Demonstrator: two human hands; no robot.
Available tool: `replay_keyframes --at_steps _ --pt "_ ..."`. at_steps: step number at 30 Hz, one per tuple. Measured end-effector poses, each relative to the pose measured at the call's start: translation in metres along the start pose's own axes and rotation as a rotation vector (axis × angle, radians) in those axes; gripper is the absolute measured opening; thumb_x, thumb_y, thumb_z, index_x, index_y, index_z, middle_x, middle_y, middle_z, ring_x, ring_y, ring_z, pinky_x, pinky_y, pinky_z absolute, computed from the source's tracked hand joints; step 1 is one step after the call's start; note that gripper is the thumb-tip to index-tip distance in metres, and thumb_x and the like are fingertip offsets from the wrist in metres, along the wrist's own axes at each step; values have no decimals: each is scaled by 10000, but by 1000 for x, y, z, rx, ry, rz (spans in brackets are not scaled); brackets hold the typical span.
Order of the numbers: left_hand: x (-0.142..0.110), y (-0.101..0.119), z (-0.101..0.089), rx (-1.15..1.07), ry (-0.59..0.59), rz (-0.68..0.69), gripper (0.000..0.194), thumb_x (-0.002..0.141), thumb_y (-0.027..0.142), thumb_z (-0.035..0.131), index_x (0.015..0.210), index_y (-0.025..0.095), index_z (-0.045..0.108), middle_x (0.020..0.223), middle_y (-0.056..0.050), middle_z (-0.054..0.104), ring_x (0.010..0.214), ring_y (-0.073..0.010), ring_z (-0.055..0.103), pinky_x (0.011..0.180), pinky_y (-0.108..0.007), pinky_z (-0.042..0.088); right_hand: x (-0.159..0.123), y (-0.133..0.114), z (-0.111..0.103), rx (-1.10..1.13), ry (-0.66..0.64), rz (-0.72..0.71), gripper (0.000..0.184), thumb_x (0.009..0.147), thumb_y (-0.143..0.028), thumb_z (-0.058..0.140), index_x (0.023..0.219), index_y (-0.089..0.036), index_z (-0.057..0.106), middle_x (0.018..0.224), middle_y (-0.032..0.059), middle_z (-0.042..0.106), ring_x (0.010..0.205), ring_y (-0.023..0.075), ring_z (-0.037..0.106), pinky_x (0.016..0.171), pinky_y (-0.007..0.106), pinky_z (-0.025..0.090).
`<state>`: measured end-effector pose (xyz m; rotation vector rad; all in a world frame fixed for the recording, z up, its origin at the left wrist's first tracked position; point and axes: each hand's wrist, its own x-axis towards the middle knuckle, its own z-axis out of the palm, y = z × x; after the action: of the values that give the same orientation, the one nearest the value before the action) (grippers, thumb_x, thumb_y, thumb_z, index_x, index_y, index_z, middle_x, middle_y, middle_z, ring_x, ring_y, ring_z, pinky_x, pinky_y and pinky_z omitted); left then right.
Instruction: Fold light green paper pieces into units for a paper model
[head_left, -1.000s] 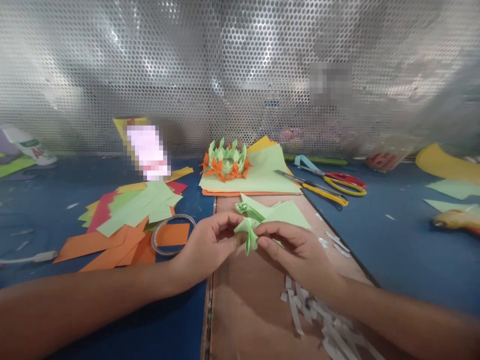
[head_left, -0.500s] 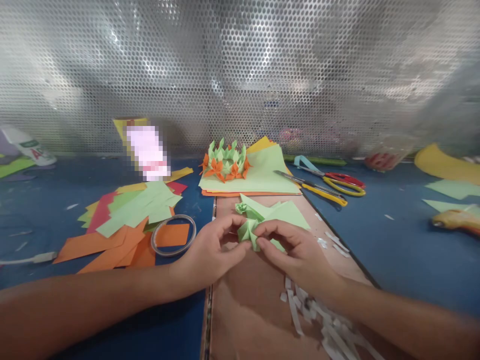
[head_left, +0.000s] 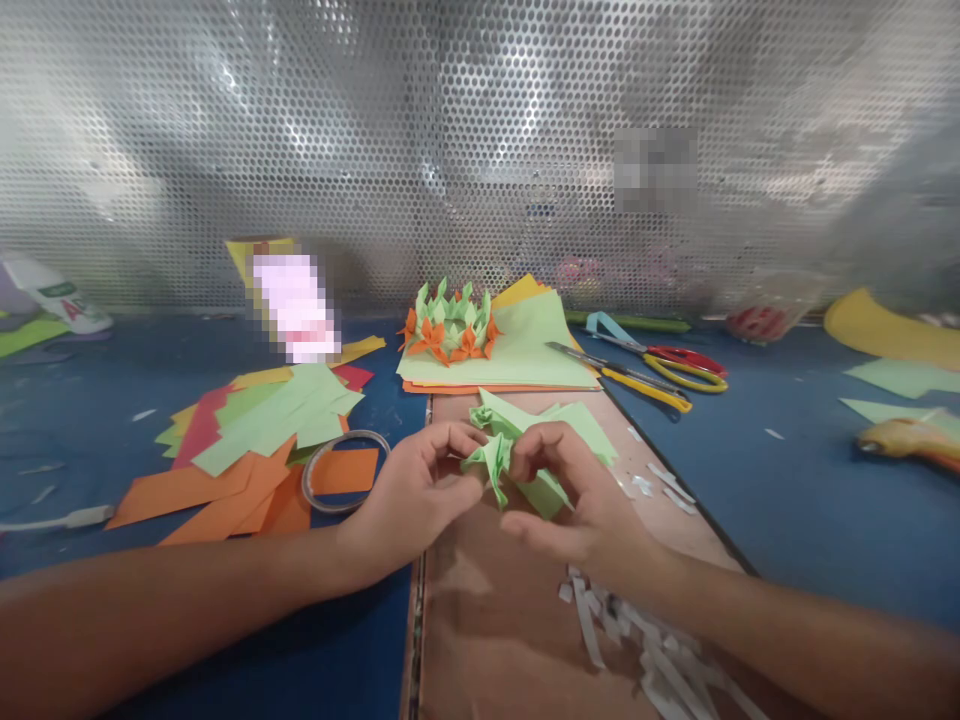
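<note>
A folded light green paper flower (head_left: 495, 462) is pinched at its left side between the thumb and fingers of my left hand (head_left: 429, 485). Its petals stand out to several sides. My right hand (head_left: 581, 498) is right beside it, thumb and forefinger spread apart; whether the bent fingertips touch the paper I cannot tell. Just behind the flower lie another small green folded piece (head_left: 484, 415) and flat light green paper pieces (head_left: 589, 432), partly hidden by my right hand.
A green and orange folded paper ring (head_left: 452, 335) rests on stacked coloured sheets (head_left: 536, 370). Scissors (head_left: 686, 368) and a yellow cutter (head_left: 645, 393) lie to their right. A tape roll (head_left: 306, 485) and paper pieces (head_left: 217, 490) are left; white scraps (head_left: 660, 650) lie near my right forearm.
My right thumb and forefinger have parted from their pinch on the green paper. The flower has turned and shifted slightly left in my left hand, its petals more spread to view.
</note>
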<state>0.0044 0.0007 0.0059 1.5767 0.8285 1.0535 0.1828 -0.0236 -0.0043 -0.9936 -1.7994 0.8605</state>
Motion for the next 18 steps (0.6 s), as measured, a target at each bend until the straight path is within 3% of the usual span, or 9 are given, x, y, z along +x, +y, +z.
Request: replay_keyframes --at_steps 4,11,18 --pt "-1 0 2 -105 19 -61 130 679 79 572 666 169 479 909 -27 625 871 -141 573 763 -252 447 -2 2 1 -209 6 -51 462 626 -287 745 916 -236 389 827 -16 419 732 144 447 651 264 399" --pt "-4 4 7 -236 -21 -145 135 680 108 613 678 165 491 764 21 600 720 -99 569 662 -206 449 0 -2 1 -387 46 -183 355 647 -166 679 876 -231 415 828 -1 458 764 164 457 663 275 387" --pt "-3 3 7 -247 -10 -135 149 686 144 642 720 164 498 790 18 591 667 -79 554 625 -193 447 1 -4 0 -381 115 -245 295 686 -102 598 906 -236 456 834 6 551 765 167 536 688 287 424"
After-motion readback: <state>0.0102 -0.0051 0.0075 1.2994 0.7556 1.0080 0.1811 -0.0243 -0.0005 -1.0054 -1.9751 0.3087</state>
